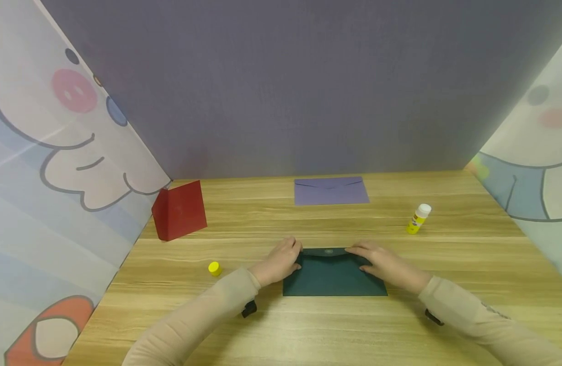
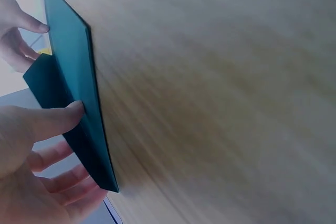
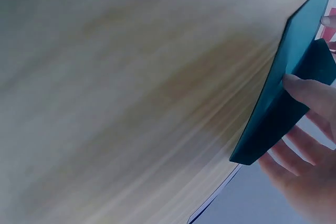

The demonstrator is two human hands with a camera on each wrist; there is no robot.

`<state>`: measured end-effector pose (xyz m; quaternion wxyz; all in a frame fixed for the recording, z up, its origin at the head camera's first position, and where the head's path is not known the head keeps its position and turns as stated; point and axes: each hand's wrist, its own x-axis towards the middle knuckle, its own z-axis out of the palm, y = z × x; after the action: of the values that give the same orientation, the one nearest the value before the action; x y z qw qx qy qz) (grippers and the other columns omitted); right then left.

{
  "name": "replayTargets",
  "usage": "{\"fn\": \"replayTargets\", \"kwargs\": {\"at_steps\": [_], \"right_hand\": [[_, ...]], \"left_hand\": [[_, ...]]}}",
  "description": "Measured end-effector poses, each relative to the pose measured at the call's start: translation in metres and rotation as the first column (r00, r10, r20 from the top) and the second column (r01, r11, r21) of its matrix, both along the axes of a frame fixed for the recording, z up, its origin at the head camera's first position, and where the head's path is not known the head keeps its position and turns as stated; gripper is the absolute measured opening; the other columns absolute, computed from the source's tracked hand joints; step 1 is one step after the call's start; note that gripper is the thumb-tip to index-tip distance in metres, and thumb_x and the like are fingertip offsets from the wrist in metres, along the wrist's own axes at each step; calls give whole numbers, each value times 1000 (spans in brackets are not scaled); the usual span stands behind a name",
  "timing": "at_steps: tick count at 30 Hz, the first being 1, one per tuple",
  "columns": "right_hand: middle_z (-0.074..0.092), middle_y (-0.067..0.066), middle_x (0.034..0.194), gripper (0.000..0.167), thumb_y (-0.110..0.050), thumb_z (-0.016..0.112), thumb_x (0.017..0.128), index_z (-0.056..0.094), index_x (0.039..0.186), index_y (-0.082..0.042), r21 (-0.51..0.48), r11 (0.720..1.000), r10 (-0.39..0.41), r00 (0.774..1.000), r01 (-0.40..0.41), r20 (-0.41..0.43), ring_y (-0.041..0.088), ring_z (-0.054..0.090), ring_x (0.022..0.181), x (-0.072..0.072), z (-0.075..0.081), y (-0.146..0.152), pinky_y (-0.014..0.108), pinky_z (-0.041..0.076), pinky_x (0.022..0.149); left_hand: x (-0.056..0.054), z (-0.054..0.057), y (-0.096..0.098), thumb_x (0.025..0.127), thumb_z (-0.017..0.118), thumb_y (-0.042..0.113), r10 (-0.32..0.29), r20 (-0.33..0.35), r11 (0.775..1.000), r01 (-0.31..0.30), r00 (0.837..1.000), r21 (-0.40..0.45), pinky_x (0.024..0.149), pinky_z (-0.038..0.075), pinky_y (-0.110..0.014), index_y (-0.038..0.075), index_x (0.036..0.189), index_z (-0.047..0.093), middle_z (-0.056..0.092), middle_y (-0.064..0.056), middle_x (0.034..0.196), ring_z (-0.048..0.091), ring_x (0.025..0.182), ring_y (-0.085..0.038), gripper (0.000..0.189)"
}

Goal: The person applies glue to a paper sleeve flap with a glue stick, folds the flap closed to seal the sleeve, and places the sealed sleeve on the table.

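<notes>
A dark green envelope lies on the table in front of me, its flap raised along the far edge. My left hand holds its left end, and the left wrist view shows the thumb against the envelope's face with the fingers behind the flap. At the other end, my right hand grips it the same way, the thumb on the face and the fingers behind the flap. Some of the flap is hidden by the hands.
A purple envelope lies near the back wall. To the left are a folded red envelope or card, standing partly open, and a yellow cap. An uncapped-looking glue stick stands at right. Patterned walls border both sides.
</notes>
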<state>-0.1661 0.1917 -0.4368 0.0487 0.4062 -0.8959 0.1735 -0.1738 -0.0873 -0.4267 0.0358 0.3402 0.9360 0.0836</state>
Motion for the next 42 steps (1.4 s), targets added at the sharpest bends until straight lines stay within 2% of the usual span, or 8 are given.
{"fn": "replayTargets", "kwargs": {"at_steps": [9,19,25,31,36,42], "right_hand": [[55,19,108,41,1,70,70,59,110,1,16,999,32,999,-32,-5,32,54,98,3,0,0,38,49,77],[54,19,112,33,1,67,74,62,107,0,75,997,36,999,-36,8,35,51,103,5,2,-1,42,46,82],[52,21,113,31,1,65,76,62,107,2,126,992,16,999,-20,29,36,49,104,7,6,-5,42,46,82],[53,21,110,30,2,66,75,63,104,2,143,990,17,1000,-17,2,36,51,102,8,8,-8,42,47,80],[55,21,106,28,2,68,73,64,100,3,156,988,12,1000,-12,1,35,54,97,5,11,-11,40,48,79],[59,16,100,23,-4,67,75,64,98,0,174,984,41,997,-29,-64,29,58,91,3,14,-23,38,49,76]], "left_hand": [[1,-1,-1,80,66,19,-31,-32,999,31,999,-11,73,41,-23,5,102,55,47,-5,92,44,80,-14,28],[3,-1,0,80,65,18,-44,-56,999,42,997,-33,70,42,-19,2,101,61,47,-4,90,42,77,-12,26],[4,-3,0,81,65,17,-82,-109,996,77,991,-55,67,43,-17,0,99,63,49,-5,88,45,77,-11,25],[5,-6,0,81,64,17,-116,-173,991,103,978,-83,62,42,-14,0,95,64,49,-4,85,44,74,-10,22],[7,-3,0,81,64,25,-126,-177,985,102,976,-139,61,41,-12,1,95,64,49,-3,85,42,72,-9,28],[8,-1,1,79,63,39,-126,-151,978,98,980,-182,58,40,-12,2,97,63,47,-2,85,38,70,-9,41]]}}
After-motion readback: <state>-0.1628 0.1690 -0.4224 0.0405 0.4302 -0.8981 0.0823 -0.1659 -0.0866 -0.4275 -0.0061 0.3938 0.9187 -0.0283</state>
